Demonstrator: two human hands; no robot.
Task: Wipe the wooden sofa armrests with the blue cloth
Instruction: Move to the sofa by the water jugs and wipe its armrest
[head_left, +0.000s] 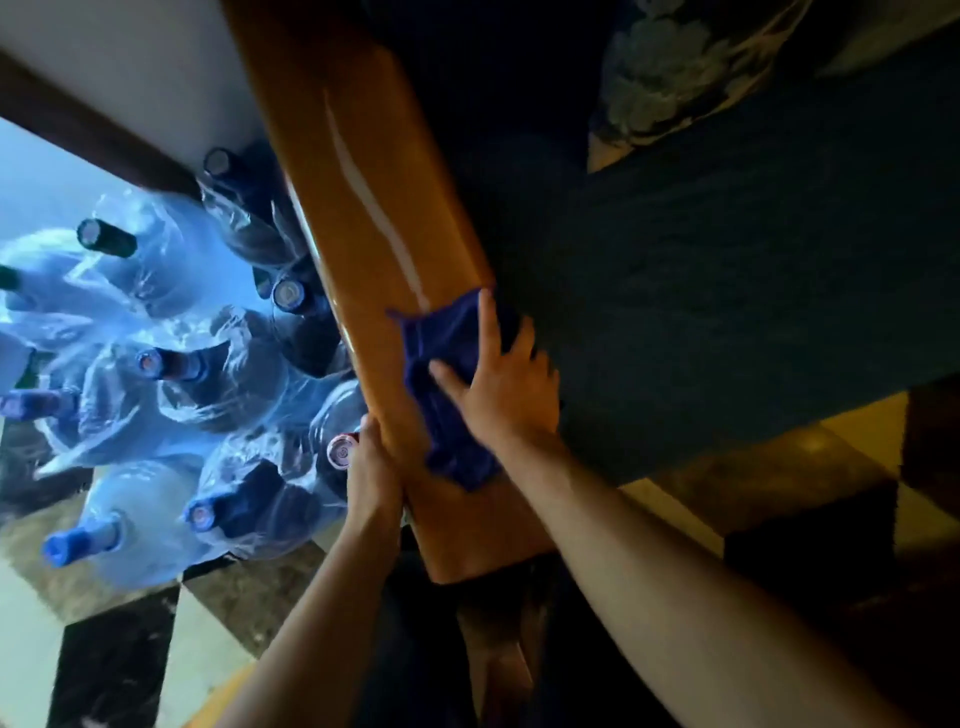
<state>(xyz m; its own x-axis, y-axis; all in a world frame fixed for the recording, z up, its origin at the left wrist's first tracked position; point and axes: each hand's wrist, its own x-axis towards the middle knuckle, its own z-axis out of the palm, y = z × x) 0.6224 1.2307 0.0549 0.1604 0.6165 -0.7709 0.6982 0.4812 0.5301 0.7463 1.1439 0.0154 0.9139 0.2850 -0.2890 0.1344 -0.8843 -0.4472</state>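
Note:
A glossy orange-brown wooden armrest (363, 208) runs from the top centre down to the lower middle of the head view. The blue cloth (447, 364) lies crumpled on its near part. My right hand (504, 384) presses flat on the cloth, fingers spread, at the armrest's right edge next to the cushion. My left hand (371, 473) grips the armrest's left edge close to its near end, fingers curled over the side.
Several large plastic water bottles (171, 374) with blue caps crowd the floor left of the armrest. A dark sofa seat cushion (701, 291) fills the right, with a patterned pillow (675, 67) at the top. Checkered tile floor (130, 649) shows below.

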